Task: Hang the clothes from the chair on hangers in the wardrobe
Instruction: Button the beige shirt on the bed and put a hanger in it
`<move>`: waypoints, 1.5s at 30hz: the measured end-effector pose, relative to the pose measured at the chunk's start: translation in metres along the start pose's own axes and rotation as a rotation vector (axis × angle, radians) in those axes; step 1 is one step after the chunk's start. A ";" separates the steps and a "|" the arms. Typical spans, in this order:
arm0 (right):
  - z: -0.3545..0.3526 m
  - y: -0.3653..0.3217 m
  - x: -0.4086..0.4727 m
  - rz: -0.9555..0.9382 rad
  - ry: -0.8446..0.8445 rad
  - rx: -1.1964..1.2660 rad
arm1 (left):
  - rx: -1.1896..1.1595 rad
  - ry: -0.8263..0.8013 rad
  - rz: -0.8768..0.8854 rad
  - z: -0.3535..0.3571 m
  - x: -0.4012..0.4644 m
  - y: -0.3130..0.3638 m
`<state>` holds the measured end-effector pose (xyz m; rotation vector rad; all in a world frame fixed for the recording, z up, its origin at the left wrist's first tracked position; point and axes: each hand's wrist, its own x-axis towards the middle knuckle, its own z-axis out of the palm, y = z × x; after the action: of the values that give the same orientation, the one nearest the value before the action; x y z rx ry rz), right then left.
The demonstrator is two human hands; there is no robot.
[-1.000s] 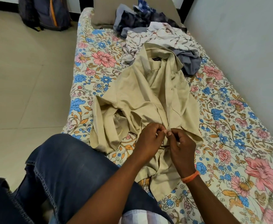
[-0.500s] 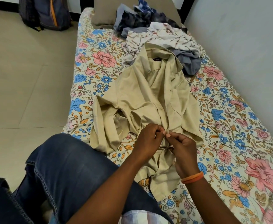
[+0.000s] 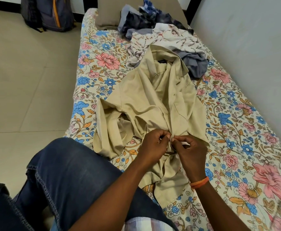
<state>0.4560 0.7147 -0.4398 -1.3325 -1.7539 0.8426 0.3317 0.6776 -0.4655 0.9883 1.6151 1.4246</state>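
Note:
A beige collared shirt (image 3: 154, 104) lies spread on the floral bedsheet (image 3: 246, 147), collar toward the far end. My left hand (image 3: 153, 145) and my right hand (image 3: 190, 152) meet at the shirt's front placket near its lower part. Both pinch the placket edges between thumb and fingers, fingertips almost touching. An orange band circles my right wrist. A pile of other clothes (image 3: 163, 39), white patterned, grey and dark blue, lies beyond the shirt's collar.
A beige pillow (image 3: 108, 12) sits at the head of the bed. A grey backpack (image 3: 48, 12) with an orange stripe stands on the tiled floor at the far left. A pale wall (image 3: 253, 39) runs along the bed's right side. My jeans-clad knee (image 3: 66, 172) is at the bed's left edge.
Both hands stay at the placket with small finger movements; my right hand's fingers have shifted slightly along the edge. The shirt has barely moved.

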 end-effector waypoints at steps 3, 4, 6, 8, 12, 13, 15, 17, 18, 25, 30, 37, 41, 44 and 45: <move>0.003 0.003 0.001 -0.073 0.017 -0.074 | -0.004 0.025 -0.013 0.000 -0.003 0.005; 0.004 0.003 0.000 -0.091 0.022 -0.097 | 0.013 0.040 -0.006 0.000 -0.003 0.006; 0.007 0.003 -0.001 -0.087 0.024 -0.093 | 0.029 0.062 0.007 -0.001 -0.002 0.005; 0.008 0.003 -0.003 -0.036 0.015 -0.044 | 0.041 0.060 0.012 -0.002 -0.001 0.003; 0.005 -0.002 0.000 0.308 -0.051 0.276 | 0.113 -0.017 -0.003 0.000 -0.002 0.003; 0.002 -0.005 0.002 0.416 -0.091 0.380 | 0.120 -0.047 -0.024 0.000 -0.001 0.002; -0.004 -0.007 0.010 0.565 -0.194 0.502 | 0.123 -0.080 -0.049 -0.002 0.002 0.001; -0.008 -0.006 0.017 0.560 -0.230 0.452 | 0.175 -0.062 -0.009 -0.003 0.002 0.000; -0.008 -0.004 0.021 0.473 -0.181 0.328 | 0.263 -0.041 0.037 -0.002 0.000 -0.001; 0.026 -0.017 0.062 -0.012 -0.031 -0.140 | 0.884 0.099 0.291 0.005 -0.007 -0.003; 0.042 -0.012 0.078 0.043 -0.025 -0.062 | 0.770 0.174 0.425 0.001 0.009 0.020; 0.042 0.002 0.075 0.406 0.039 0.435 | 0.729 0.193 0.210 0.007 0.065 0.033; 0.040 0.006 0.075 0.480 0.031 0.540 | 0.811 0.193 0.025 0.010 0.076 0.022; 0.042 0.012 0.077 0.451 0.003 0.494 | 0.694 0.232 -0.066 0.006 0.071 0.010; 0.043 0.013 0.077 0.422 -0.009 0.445 | 0.624 0.249 -0.102 0.005 0.070 0.006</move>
<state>0.4122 0.7900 -0.4583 -1.4007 -1.2013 1.3798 0.3072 0.7439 -0.4629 1.0699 2.3390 1.0137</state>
